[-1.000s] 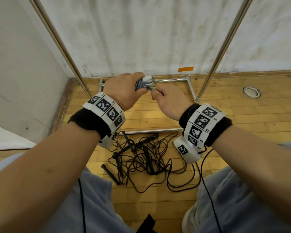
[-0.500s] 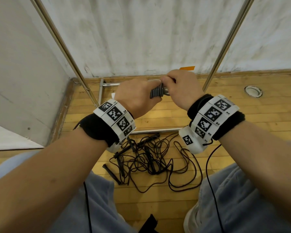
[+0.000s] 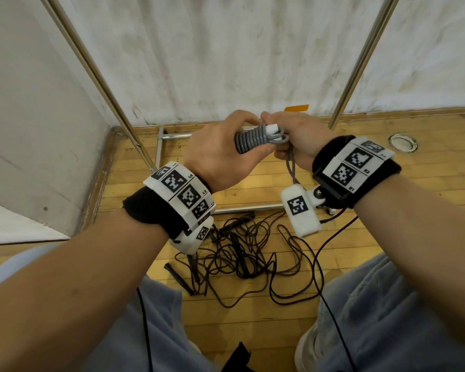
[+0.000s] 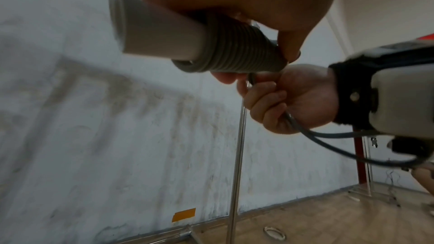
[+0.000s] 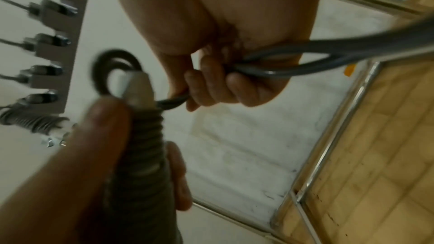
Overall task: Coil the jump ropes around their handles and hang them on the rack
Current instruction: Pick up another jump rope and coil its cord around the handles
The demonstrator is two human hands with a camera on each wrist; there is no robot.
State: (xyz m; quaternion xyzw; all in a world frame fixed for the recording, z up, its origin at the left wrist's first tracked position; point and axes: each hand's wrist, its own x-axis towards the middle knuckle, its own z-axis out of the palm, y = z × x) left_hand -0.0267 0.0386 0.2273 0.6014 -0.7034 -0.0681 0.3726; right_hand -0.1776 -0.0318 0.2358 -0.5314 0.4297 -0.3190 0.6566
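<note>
Head view: the left hand (image 3: 220,154) grips the grey jump rope (image 3: 253,139), coiled on its handles, above the tangle of black ropes (image 3: 242,253) on the floor, while the right hand (image 3: 293,138) pinches the loose tail. Left wrist view: tight turns near the handle end (image 4: 131,25) could slide off if the tail slackens. Right wrist view: beside the coil, the rack (image 5: 47,44) already carries one rope; a loose last loop could unwind during hanging.
</note>
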